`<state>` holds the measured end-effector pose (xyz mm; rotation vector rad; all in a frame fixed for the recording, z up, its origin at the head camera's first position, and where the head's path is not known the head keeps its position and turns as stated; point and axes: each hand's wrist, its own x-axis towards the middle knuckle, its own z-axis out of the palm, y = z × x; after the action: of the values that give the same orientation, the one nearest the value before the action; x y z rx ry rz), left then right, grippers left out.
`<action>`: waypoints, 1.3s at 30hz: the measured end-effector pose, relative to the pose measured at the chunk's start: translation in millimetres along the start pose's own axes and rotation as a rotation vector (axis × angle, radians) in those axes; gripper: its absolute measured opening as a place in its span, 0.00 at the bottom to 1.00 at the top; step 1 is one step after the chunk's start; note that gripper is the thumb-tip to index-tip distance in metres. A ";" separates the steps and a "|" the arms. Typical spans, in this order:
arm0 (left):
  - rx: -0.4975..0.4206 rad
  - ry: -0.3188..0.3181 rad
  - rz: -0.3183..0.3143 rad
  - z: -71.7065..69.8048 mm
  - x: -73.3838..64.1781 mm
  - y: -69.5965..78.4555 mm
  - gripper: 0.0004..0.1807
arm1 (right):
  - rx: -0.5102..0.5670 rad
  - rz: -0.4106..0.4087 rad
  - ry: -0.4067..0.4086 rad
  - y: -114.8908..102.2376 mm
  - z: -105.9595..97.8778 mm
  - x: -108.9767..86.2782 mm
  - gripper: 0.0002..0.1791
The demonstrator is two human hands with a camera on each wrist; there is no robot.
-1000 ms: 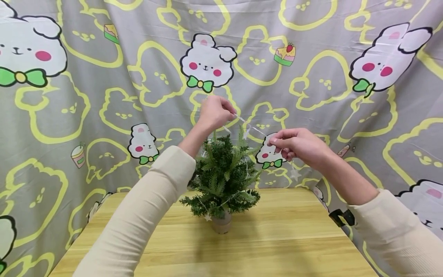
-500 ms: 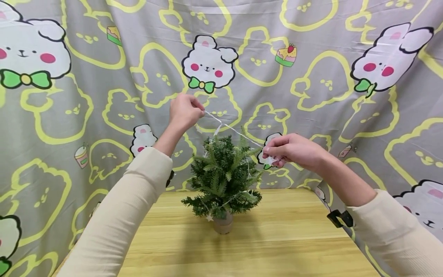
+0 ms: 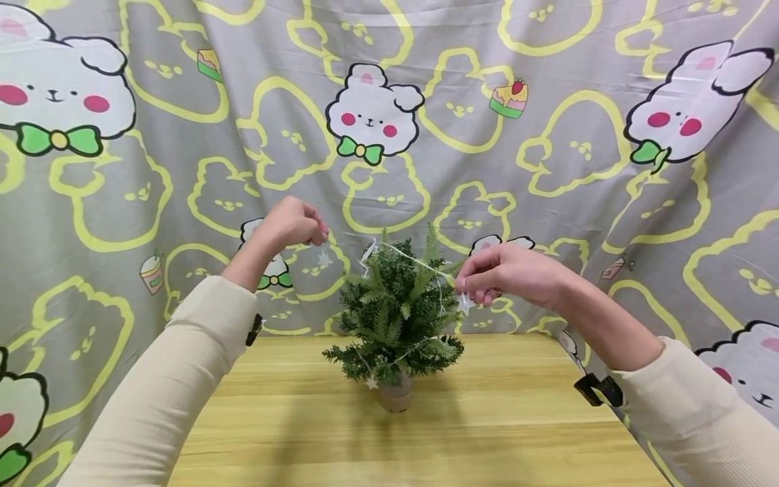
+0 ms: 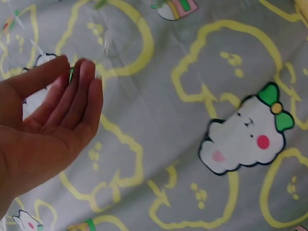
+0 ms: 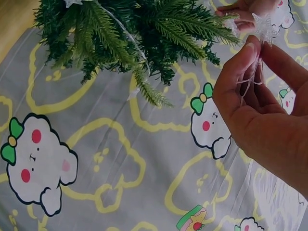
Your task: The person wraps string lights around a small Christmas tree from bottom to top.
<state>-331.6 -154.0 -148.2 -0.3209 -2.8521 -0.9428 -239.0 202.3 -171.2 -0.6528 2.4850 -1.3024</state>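
Note:
A small green artificial Christmas tree (image 3: 392, 304) stands upright in a pale pot (image 3: 397, 396). My left hand (image 3: 291, 222) is left of the treetop and pinches the star string lights, with a clear star (image 3: 324, 258) hanging just below the fingertips. Right of the tree, my right hand (image 3: 514, 274) pinches the same strand between thumb and fingers. The wire (image 3: 418, 261) runs across the upper branches to it. The right wrist view shows a star (image 5: 264, 29) at those fingertips and thin wire loops (image 5: 248, 83) inside the hand. More of the strand (image 3: 420, 346) lies over the lower branches.
The tree stands on a wood-grain table (image 3: 517, 426). Behind and around it hangs a grey curtain (image 3: 450, 27) printed with white and yellow cartoon animals. A black clip (image 3: 599, 389) shows beside the right sleeve. One star (image 3: 372, 383) dangles near the pot.
My left hand has moved left and down from above the treetop, drawing the strand over it. My right hand has shifted slightly down and left, and the wire now sits lower against the upper branches.

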 end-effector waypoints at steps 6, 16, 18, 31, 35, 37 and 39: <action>0.011 -0.139 -0.016 -1.7 -7.7 -21.7 0.06 | -0.035 -0.022 -0.056 2.1 5.1 4.2 0.10; -0.036 -0.265 -0.017 -2.2 -12.0 -42.0 0.07 | -0.121 -0.044 -0.068 -5.8 19.6 5.3 0.07; -0.055 -0.197 -0.025 -2.7 -10.8 -43.8 0.08 | -0.120 -0.030 -0.028 -8.3 21.8 5.6 0.08; -0.198 -0.117 -0.103 -10.1 -17.9 -49.3 0.13 | -0.092 -0.054 0.059 -19.2 28.9 9.1 0.09; -0.112 -0.280 -0.043 -3.3 -20.6 -59.9 0.10 | -0.153 -0.051 -0.012 -17.7 36.6 11.4 0.07; -0.078 -0.348 -0.034 3.7 -21.3 -64.3 0.09 | -0.160 -0.053 -0.054 -17.1 38.9 11.8 0.07; -0.035 -0.400 -0.019 12.3 -22.7 -67.2 0.07 | -0.155 -0.048 -0.103 -16.4 39.9 11.4 0.07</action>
<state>-326.2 -202.9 -200.6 -0.5427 -3.2011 -1.0359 -227.5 160.2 -180.4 -0.7982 2.5171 -1.0702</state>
